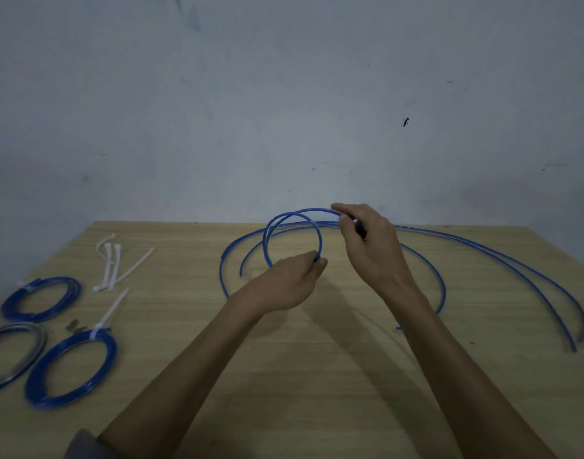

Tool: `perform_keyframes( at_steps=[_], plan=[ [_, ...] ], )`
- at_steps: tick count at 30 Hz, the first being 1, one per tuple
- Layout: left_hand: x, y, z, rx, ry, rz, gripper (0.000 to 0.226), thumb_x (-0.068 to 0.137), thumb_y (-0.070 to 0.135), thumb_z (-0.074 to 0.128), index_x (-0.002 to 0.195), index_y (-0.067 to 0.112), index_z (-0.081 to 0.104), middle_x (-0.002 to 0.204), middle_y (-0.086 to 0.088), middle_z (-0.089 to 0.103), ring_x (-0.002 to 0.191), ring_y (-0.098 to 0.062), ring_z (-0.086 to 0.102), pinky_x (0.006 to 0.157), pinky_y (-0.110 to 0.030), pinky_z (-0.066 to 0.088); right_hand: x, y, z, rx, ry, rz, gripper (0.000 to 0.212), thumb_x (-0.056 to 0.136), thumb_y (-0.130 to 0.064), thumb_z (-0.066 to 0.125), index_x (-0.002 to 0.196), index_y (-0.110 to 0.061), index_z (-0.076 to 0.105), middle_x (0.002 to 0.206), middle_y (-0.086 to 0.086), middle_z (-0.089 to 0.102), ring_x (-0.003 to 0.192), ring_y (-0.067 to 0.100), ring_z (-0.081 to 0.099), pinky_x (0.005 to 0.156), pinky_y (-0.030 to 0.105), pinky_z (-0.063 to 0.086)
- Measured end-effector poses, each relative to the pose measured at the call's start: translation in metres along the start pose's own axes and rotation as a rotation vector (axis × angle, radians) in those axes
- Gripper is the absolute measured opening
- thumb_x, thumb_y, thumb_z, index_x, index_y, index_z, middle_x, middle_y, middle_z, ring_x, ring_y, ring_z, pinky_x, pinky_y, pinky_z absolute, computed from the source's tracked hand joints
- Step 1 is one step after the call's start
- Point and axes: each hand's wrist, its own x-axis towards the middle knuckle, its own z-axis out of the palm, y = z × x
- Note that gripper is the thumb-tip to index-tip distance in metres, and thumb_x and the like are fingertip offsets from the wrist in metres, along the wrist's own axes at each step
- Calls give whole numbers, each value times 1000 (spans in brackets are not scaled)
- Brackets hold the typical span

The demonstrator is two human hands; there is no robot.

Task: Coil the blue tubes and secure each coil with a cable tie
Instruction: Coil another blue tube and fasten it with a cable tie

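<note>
Blue tube (294,223) half-coiled, approx 2 loops, both hands pinching

Dim, flat light; soft arm shadows on table (317,376); wide-angle bending at edges; slight blur thruout.

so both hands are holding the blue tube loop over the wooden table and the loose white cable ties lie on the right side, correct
Not quite: the head view shows the loose white cable ties on the left side of the wooden table. Both the left hand and right hand do hold the blue tube loop.
</note>
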Motion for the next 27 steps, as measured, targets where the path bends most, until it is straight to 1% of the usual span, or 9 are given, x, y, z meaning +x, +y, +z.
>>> perform_keyframes(
  at_steps=[2,4,7,11,13,16,20,23,27],
  plan=[
    [-1,5,-5,-150,35,-14,45,106,47,28,91,12,51,84,1,54,80,-20,53,86,-46,45,-1,-9,2,60,-104,35,34,103,-7,44,127,-14,66,101,-4,62,86,-11,56,76,6,39],
    [-2,10,-10,-291,94,-18,55,100,65,25,86,21,53,79,11,51,75,-12,52,76,-37,44,-2,-16,2,78,-156,38,35,103,-3,42,130,-11,64,96,-5,61,78,-10,56,72,7,40],
    [0,11,-19,-540,200,7,61,97,70,25,85,18,54,64,14,40,61,-5,38,66,-26,34,-4,-27,-4,122,-201,68,34,104,-8,45,135,-12,59,89,-8,65,64,3,60,67,15,49],
    [6,2,-28,-674,352,-15,58,89,77,37,83,21,52,56,19,41,58,-4,36,64,-26,32,-9,-48,-11,369,-290,274,32,104,-13,51,135,-10,54,99,9,72,65,14,65,69,28,58],
    [8,-4,-33,-769,446,-30,62,79,80,43,84,19,50,59,14,33,58,-9,30,63,-32,26,-12,-58,-14,547,-433,432,26,103,-11,53,127,-4,59,94,11,72,66,13,60,70,27,57],
    [7,-10,-41,-863,515,-37,57,84,73,43,85,18,58,61,9,29,59,-11,27,62,-31,26,-17,-65,-13,601,-610,475,24,105,-14,49,117,-3,66,84,7,70,64,12,54,69,27,56],
    [-2,4,-37,-851,362,34,63,95,67,33,90,10,60,56,5,38,61,-20,34,67,-37,35,-19,-66,-7,465,-522,335,25,107,-19,46,107,-10,68,74,1,62,59,10,48,59,25,50],
    [-9,24,-26,-839,233,41,61,102,61,27,84,16,63,43,2,38,51,-26,50,71,-46,45,-20,-64,-5,430,-529,286,31,107,-19,46,93,0,67,74,2,66,58,11,47,57,24,47],
    [-11,33,-24,-865,219,46,60,104,57,25,85,12,60,46,2,47,52,-29,46,62,-46,40,-21,-61,-3,385,-465,262,34,106,-19,47,92,3,68,86,23,69,57,14,52,57,24,49]
  ],
)
